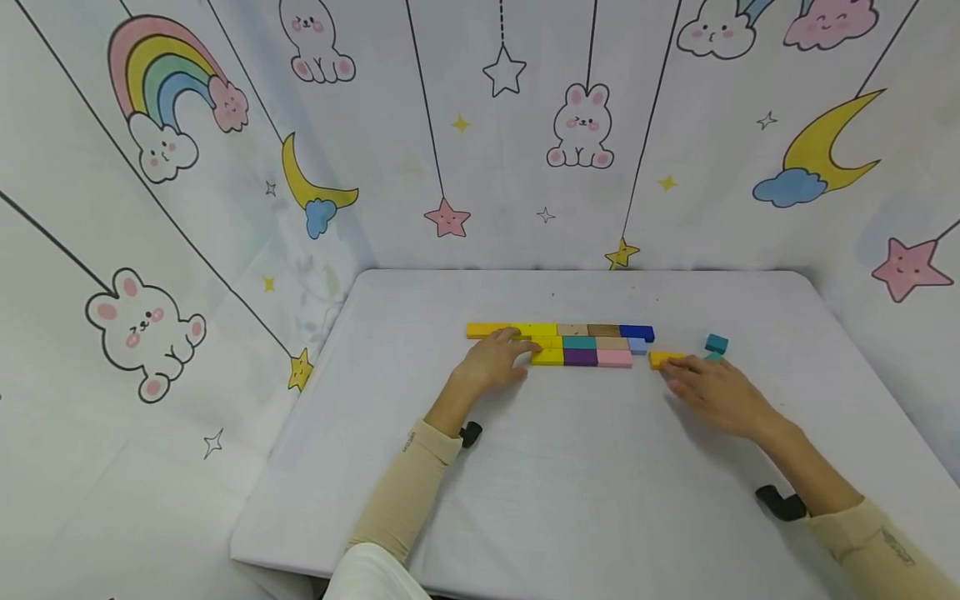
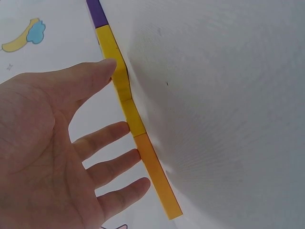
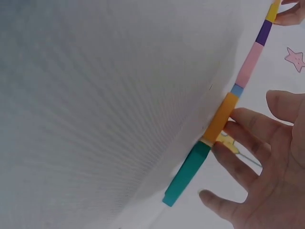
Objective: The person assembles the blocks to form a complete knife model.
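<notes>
Rows of coloured blocks lie side by side on the white table. My left hand (image 1: 493, 360) is at their left end, fingers spread, touching the yellow blocks; its thumb rests on a yellow block (image 2: 110, 44) in the left wrist view. An orange block (image 2: 157, 176) extends past the fingertips. The front row holds a purple block (image 1: 581, 357) and a pink block (image 1: 615, 358), with a light blue block (image 1: 637, 346) behind. Right of the rows, my right hand (image 1: 716, 396) touches a separate orange block (image 3: 221, 117) with extended fingertips. Its thumb is off the block.
In the back row are a brown block (image 1: 603, 330) and a dark blue block (image 1: 637, 333). A teal block (image 1: 717, 342) lies beyond the right hand, with another teal block partly hidden by it. Patterned cloth walls (image 1: 405, 167) stand behind and beside the table (image 1: 570, 483).
</notes>
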The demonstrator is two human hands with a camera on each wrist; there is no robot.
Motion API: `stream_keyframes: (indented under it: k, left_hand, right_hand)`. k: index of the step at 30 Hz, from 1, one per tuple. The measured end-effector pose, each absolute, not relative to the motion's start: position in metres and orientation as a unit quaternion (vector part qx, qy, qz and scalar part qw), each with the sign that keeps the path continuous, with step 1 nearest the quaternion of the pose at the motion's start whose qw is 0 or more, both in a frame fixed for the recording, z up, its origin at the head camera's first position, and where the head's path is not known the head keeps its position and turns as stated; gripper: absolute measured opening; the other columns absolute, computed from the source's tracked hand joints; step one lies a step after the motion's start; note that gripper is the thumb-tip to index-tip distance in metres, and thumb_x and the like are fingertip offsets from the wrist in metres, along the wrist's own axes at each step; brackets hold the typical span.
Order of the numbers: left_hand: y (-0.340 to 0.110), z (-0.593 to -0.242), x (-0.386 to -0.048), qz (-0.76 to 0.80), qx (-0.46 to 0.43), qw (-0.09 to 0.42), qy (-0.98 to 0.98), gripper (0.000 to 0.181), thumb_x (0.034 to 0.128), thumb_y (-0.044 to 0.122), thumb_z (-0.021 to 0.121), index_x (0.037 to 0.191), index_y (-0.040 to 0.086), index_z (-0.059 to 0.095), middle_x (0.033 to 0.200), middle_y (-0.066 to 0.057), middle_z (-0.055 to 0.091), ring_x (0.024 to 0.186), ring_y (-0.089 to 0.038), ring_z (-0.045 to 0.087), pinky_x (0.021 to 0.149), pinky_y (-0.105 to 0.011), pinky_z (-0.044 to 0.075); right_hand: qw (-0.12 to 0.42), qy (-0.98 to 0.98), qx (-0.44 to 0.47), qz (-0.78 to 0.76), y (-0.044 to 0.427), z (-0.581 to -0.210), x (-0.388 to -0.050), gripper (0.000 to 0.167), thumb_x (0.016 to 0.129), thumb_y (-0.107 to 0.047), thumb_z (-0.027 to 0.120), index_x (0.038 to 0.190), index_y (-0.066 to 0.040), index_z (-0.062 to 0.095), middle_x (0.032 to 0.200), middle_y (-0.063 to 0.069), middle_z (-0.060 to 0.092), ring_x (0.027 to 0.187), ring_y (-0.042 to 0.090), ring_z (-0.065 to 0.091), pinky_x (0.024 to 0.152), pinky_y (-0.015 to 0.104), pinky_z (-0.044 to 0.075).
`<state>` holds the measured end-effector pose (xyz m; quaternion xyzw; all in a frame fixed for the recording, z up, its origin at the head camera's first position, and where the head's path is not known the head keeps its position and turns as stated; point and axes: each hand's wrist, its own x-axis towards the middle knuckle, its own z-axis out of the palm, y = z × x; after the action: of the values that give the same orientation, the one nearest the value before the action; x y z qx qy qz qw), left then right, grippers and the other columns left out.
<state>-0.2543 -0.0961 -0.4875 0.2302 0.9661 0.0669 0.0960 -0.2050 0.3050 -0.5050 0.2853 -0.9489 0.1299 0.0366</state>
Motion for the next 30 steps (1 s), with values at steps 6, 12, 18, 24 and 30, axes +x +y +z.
stream_keyframes:
  k: [6, 12, 18, 24, 30]
  left_hand:
    - [-0.096, -0.488, -0.254, 0.069, 0.232, 0.094, 0.966, 0.047, 0.1053, 0.032, 0.062, 0.152, 0.035, 0.054, 0.164, -0.009, 0.039, 0.152, -0.031, 0.036, 0.124, -0.048, 0.034]
    - [-0.097, -0.488, -0.253, 0.072, 0.232, 0.092, 0.966, 0.047, 0.1052, 0.032, 0.063, 0.151, 0.035, 0.055, 0.164, -0.008, 0.039, 0.151, -0.031, 0.037, 0.123, -0.048, 0.035]
    - [-0.097, -0.488, -0.253, 0.072, 0.236, 0.089, 0.965, 0.047, 0.1051, 0.032, 0.063, 0.152, 0.034, 0.055, 0.164, -0.009, 0.040, 0.151, -0.031, 0.038, 0.123, -0.048, 0.035]
    - [-0.097, -0.490, -0.254, 0.070, 0.236, 0.090, 0.965, 0.048, 0.1053, 0.032, 0.063, 0.152, 0.034, 0.054, 0.165, -0.009, 0.039, 0.151, -0.031, 0.037, 0.123, -0.049, 0.035]
    - [-0.097, -0.490, -0.255, 0.071, 0.232, 0.092, 0.966, 0.048, 0.1054, 0.031, 0.063, 0.152, 0.035, 0.054, 0.165, -0.008, 0.039, 0.150, -0.032, 0.038, 0.123, -0.049, 0.035]
  right_hand:
    - [0.030, -0.951, 0.284, 0.121, 0.302, -0.505, -0.200, 0.043, 0.108, -0.023, 0.058, 0.144, -0.001, 0.060, 0.136, 0.025, 0.063, 0.122, 0.049, 0.060, 0.103, 0.078, 0.037]
    - [0.024, -0.951, 0.284, 0.122, 0.298, -0.503, -0.192, 0.042, 0.109, -0.025, 0.057, 0.145, -0.003, 0.061, 0.138, 0.022, 0.063, 0.124, 0.049, 0.060, 0.103, 0.084, 0.032]
    - [0.021, -0.952, 0.282, 0.119, 0.292, -0.500, -0.184, 0.042, 0.108, -0.026, 0.057, 0.144, -0.004, 0.062, 0.139, 0.022, 0.063, 0.125, 0.048, 0.061, 0.105, 0.084, 0.030]
    - [0.017, -0.951, 0.282, 0.122, 0.288, -0.498, -0.175, 0.042, 0.108, -0.027, 0.058, 0.143, -0.004, 0.062, 0.139, 0.023, 0.063, 0.128, 0.047, 0.058, 0.105, 0.084, 0.029]
    - [0.018, -0.950, 0.286, 0.126, 0.283, -0.500, -0.167, 0.042, 0.108, -0.028, 0.057, 0.143, -0.004, 0.063, 0.142, 0.024, 0.061, 0.133, 0.047, 0.054, 0.107, 0.083, 0.028]
